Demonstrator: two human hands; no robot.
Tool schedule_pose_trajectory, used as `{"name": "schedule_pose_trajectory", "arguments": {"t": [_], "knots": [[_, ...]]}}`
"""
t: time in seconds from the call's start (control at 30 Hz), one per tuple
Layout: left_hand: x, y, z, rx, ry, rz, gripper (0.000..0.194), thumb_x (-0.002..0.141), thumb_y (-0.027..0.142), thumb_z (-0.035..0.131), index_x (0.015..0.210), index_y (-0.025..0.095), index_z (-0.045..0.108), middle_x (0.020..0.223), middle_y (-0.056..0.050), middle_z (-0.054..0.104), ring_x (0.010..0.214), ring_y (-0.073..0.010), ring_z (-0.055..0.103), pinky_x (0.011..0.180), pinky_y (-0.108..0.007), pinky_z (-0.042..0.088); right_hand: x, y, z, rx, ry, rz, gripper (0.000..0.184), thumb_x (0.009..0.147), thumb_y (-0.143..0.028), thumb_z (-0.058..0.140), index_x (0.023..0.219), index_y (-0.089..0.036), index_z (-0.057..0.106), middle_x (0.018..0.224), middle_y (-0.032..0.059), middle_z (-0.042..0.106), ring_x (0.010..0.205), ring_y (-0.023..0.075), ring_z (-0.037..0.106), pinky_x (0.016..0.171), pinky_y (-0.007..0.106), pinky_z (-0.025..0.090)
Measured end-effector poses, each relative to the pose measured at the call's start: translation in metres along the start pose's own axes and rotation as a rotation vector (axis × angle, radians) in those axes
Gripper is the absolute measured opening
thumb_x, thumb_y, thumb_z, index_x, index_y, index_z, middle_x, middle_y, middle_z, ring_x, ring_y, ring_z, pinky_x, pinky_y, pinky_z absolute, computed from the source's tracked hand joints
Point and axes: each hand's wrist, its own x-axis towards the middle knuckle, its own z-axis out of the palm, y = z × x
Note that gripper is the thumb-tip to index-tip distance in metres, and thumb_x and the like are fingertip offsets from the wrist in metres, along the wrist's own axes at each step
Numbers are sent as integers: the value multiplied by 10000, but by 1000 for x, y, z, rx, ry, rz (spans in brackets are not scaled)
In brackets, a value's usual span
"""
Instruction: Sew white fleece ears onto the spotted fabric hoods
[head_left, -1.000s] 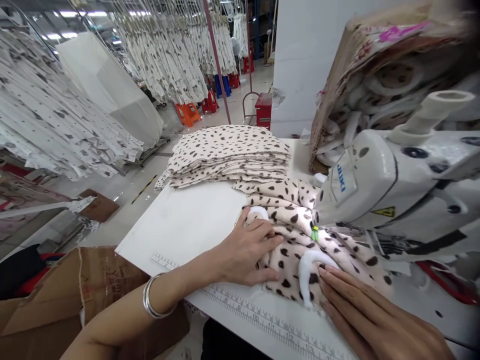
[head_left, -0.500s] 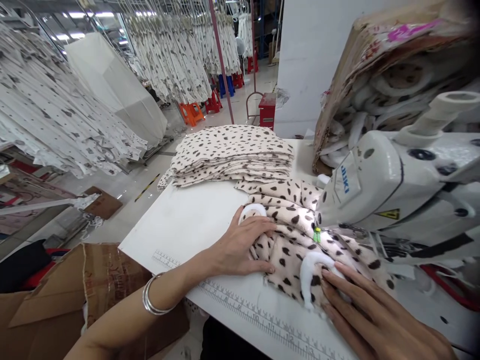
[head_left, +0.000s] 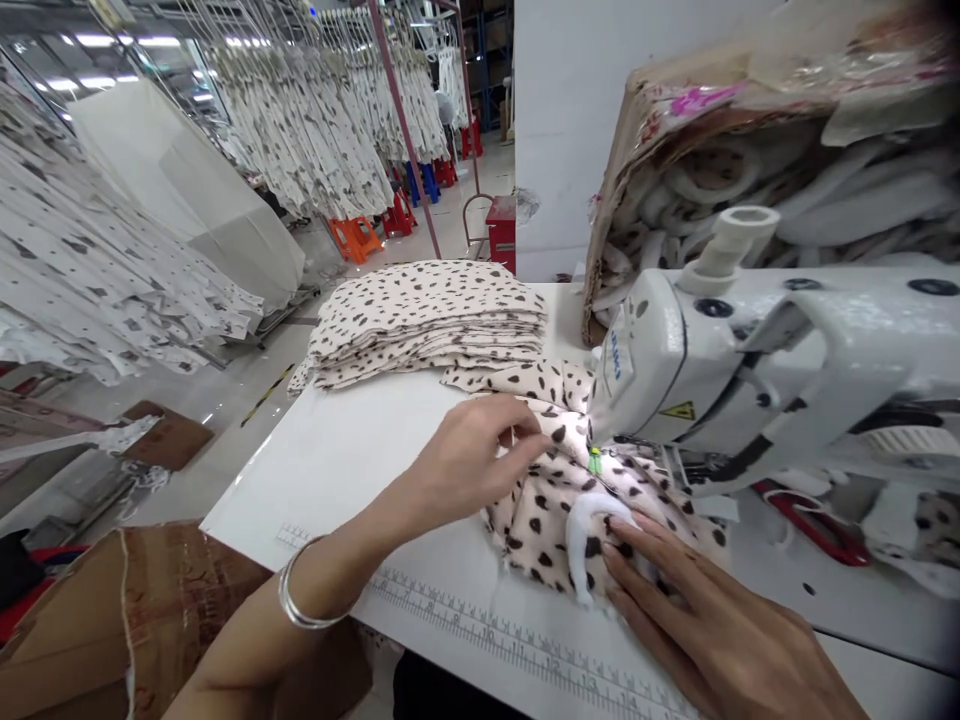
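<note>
Spotted fabric [head_left: 544, 530] is spread at lower centre-right, beside the sewing machine [head_left: 652, 340]. The left hand [head_left: 469, 455], earlier splayed, is now curled; whether fabric is gripped cannot be told. Steadying is apparently left to the right hand [head_left: 709, 610], fingers extended, ungripping.

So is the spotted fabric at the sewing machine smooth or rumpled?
Rumpled: folds show across the spotted fabric near the left hand, while the right hand rests on it.
</note>
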Motion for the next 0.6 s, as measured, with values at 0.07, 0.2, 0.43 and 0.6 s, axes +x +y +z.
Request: {"name": "schedule_pose_trajectory", "arguments": {"t": [0.07,0.2,0.43,0.6], "knots": [[11,9,9,-7,-205,-63,249,915,280,552,711,157,626,655,5,623,581,-118,557,545,-235,397,2,-1,-2,3,6,36,260,948,-225,473,1149,-189,634,1337,121,558,1172,234,580,776,287,581],[13,11,34,13,-388,-148,317,881,376,598,648,161,588,652,4,603,599,-134,552,509,-241,345,5,-3,-4,23,-20,87,262,946,-251,475,1137,-201,647,1363,129,535,1090,237,632,672,250,580],[8,4,52,4,-310,-148,207,850,278,629,673,174,602,748,8,643,796,-175,592,667,-284,427,6,-7,1,29,48,126,241,932,-187,516,1126,-161,657,1268,149,610,1101,246,627,783,307,578],[-14,-4,50,44,-257,27,84,899,225,577,934,155,607,938,-59,637,920,-212,587,787,-338,506,3,-6,2,-17,3,97,275,912,-196,556,1171,-149,637,1302,153,588,1133,246,609,812,298,570]]}}
